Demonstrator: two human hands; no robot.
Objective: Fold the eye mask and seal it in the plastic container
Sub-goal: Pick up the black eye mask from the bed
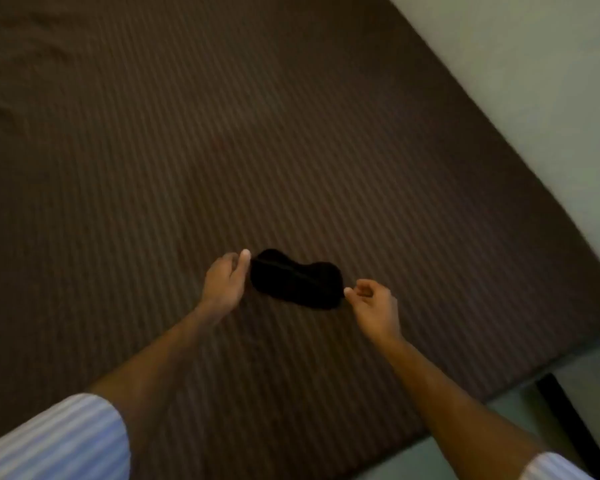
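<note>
A black eye mask (296,279) lies flat and unfolded on a brown striped bedsheet (222,133). My left hand (225,280) is at the mask's left end, thumb and fingers touching its edge. At the right end, the fingers of my right hand (373,306) are pinched at the mask's tip. The frame is blurred, so I cannot tell how firm either grip is. No plastic container is in view.
The bed's right edge meets a pale wall (534,81) at the upper right. Pale floor (447,455) and a dark bar (568,420) show at the lower right, past the bed's near corner. The sheet is rumpled at the far left.
</note>
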